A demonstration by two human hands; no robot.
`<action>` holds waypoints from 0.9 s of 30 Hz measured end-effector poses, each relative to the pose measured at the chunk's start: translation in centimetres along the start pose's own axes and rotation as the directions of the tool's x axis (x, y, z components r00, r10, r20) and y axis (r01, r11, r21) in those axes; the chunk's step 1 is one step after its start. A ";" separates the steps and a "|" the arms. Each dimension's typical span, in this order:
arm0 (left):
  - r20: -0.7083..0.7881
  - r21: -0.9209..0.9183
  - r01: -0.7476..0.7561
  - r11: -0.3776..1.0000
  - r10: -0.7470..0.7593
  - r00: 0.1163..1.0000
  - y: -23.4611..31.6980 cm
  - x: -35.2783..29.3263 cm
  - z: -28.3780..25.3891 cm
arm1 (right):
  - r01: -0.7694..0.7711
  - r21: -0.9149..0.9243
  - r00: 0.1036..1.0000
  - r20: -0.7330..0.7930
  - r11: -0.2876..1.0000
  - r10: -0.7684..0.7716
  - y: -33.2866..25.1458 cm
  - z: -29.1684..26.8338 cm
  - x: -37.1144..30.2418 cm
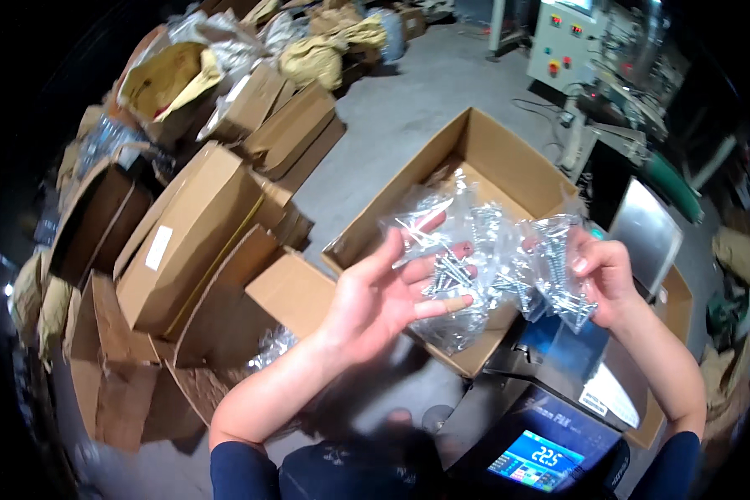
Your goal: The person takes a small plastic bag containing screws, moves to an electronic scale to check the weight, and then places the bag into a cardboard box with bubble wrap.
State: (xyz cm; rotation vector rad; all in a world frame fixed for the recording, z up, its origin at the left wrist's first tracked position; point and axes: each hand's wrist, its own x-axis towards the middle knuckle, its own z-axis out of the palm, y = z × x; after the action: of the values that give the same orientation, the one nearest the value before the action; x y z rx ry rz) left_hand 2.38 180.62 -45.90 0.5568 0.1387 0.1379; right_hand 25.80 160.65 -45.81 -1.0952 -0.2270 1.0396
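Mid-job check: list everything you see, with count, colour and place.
Screw bags: several, clear with silvery screws, between the hands
Open carton: one, brown, centre, below the bags
Other cartons: several, brown, mostly left
Sacks: several, yellowish and pale, upper left
Control cabinet: one, pale with coloured buttons, upper right
Metal panel: one, silvery, beyond the right hand
Machine with lit screen: one, dark, lower right
Floor: grey, upper centre
Left hand: one, bare, open beside the bags
Right hand: one, bare, gripping a bag
Sleeves: two, dark blue, lower edge
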 end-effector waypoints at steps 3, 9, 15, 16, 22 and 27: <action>-0.230 0.112 -0.188 0.976 0.209 0.950 1.1 -3.9 -2.8 | -0.094 0.140 0.994 0.075 0.986 0.085 1.0 2.5 1.1; -0.388 0.875 0.025 0.483 0.670 0.633 5.2 -13.4 -8.0 | -0.103 -0.221 0.960 0.232 0.970 0.155 3.5 2.6 4.4; -0.231 0.827 -0.124 0.549 0.531 0.815 0.4 -12.7 -4.2 | -0.300 -0.035 0.831 0.481 0.953 0.279 6.4 10.0 4.1; -0.260 0.689 -0.120 0.715 0.398 0.880 0.0 -12.0 -3.0 | -0.314 -0.044 0.800 0.526 0.948 0.289 7.1 11.0 4.1; -0.369 0.740 -0.111 0.663 0.539 0.757 0.4 -14.6 -5.2 | -0.296 -0.258 0.745 0.541 0.920 0.391 10.3 13.3 5.0; -0.036 0.619 0.648 -0.443 0.808 0.588 0.6 -20.7 -10.9 | -0.135 -0.536 0.791 0.449 0.833 0.417 12.1 13.9 4.3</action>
State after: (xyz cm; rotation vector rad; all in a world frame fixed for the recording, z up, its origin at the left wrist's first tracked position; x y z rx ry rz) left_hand -19.79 183.24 -52.78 2.6855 1.4163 0.6526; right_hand 12.51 173.44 -50.29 -1.2720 -0.8493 1.6308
